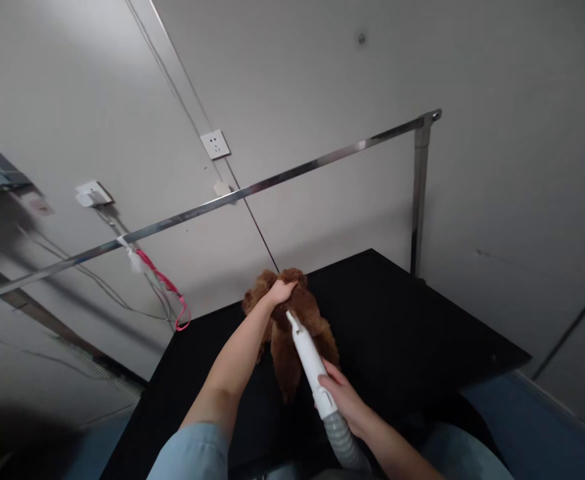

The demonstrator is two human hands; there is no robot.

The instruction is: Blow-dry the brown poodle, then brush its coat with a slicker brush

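Note:
A brown curly-haired dog is on the black table, close to its far edge. My left hand reaches over the dog and grips the fur near its head, with the fingertips partly sunk in the coat. In my right hand is a white hose nozzle with a narrow tip, my fingers wrapped round its body. The tip points at the dog's coat just below my left hand. From the nozzle's lower end a grey ribbed hose runs down out of view.
A metal bar crosses above the table, held by a post on the right. A pink loop hangs from it at left. Behind are a wall socket, a plugged-in adapter and loose cables.

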